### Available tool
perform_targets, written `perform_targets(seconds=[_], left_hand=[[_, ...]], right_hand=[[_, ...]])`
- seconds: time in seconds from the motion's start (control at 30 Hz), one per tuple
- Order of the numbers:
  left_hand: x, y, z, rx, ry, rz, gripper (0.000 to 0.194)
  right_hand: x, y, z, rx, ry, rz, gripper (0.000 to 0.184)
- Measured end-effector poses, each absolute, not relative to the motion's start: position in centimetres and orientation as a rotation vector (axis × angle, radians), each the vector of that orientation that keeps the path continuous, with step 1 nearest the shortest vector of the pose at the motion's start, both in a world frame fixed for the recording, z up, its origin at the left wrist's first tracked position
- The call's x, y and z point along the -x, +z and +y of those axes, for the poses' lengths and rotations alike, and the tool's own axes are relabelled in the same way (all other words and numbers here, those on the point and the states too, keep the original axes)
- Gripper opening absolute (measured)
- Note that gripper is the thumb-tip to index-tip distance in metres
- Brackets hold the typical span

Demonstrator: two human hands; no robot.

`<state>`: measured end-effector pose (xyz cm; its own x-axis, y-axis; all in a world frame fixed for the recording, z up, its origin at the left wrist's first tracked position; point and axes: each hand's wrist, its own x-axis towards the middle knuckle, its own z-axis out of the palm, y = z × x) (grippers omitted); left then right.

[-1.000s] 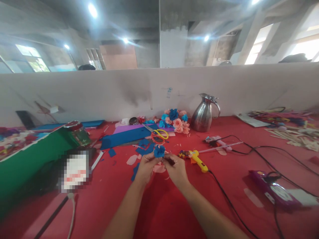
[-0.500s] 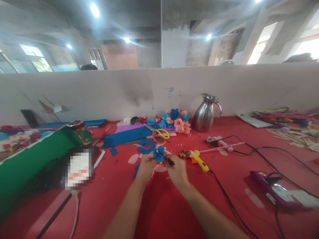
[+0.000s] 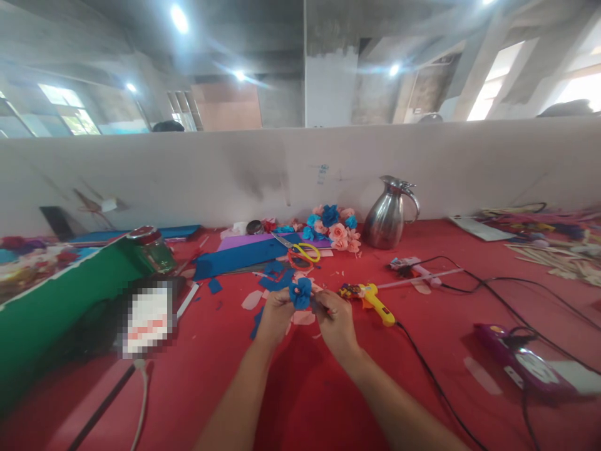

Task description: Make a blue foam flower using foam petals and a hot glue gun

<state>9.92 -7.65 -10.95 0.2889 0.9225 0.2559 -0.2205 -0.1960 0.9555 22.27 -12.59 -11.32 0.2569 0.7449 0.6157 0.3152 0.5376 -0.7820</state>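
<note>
Holds blue paper flower (image 3: pixel 300 293) above red bench (image 3: pixel 201 351), in closed grip of left hand (image 3: pixel 274 316). Has right hand (image 3: pixel 336 322) just beside flower; cannot tell its grip, with fingertips partly hidden.

A shiny steel pitcher (image 3: pixel 387 216) stands upright by the pale partition (image 3: pixel 197 175); a red-lidded jar (image 3: pixel 153 250), apparently clear plastic, sits left.

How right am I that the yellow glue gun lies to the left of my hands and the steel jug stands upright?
The side is wrong: the head view shows the yellow glue gun to the right, beside your right hand. The steel jug does stand upright.
</note>
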Motion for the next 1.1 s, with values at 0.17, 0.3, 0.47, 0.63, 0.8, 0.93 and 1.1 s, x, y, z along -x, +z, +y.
perform_targets(seconds=[0.17,0.3,0.47,0.63,0.8,0.93,1.1], left_hand=[[-9.8,-11.4,-7.4,-1.312,1.272,0.690,0.025],[-9.7,-12.3,-7.1,-1.262,1.274,0.650,0.021],[-9.9,-12.3,-7.2,-1.162,1.249,0.646,0.016],[-10.6,-11.0,-7.8,-1.011,1.179,0.641,0.013],[-10.9,-10.3,-8.0,-0.877,1.106,0.675,0.019],[-10.8,-10.1,-8.0,-0.871,1.034,0.695,0.024],[-10.8,-10.1,-8.0,-0.855,1.078,0.680,0.022]], right_hand=[[-22.2,-11.1,-12.9,1.010,0.381,-1.380,0.026],[-22.2,-10.9,-12.9,0.991,0.384,-1.405,0.026],[-22.3,-10.8,-12.9,0.993,0.395,-1.427,0.026],[-22.2,-11.0,-12.9,1.098,0.458,-1.397,0.020],[-21.8,-11.1,-12.7,1.121,0.698,-1.235,0.017],[-22.0,-11.1,-12.4,1.054,0.761,-1.181,0.015],[-22.0,-11.3,-12.3,1.116,0.734,-1.253,0.017]])
